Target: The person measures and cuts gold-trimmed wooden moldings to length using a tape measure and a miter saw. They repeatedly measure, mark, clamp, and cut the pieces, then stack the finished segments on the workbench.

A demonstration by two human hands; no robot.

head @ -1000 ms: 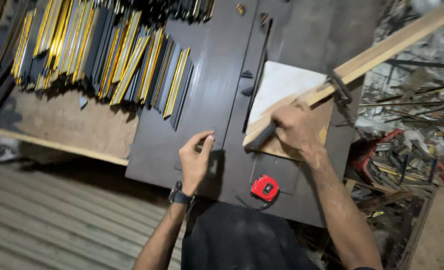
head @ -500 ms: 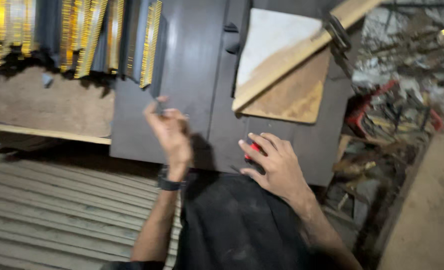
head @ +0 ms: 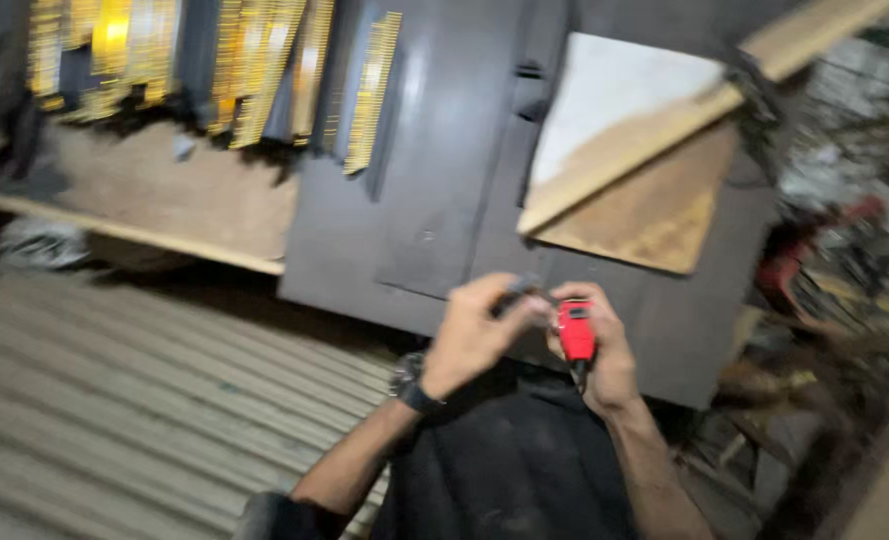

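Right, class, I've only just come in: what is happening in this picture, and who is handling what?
A person stands over a dark grey panel lying on a workbench. Their right hand grips a small red tape measure, and their left hand, with a watch on its wrist, pinches a small dark piece, probably the tape's end, right beside it. A wooden strip lies across a pale board on the panel. Yellow and dark strips are stacked at the bench's far end.
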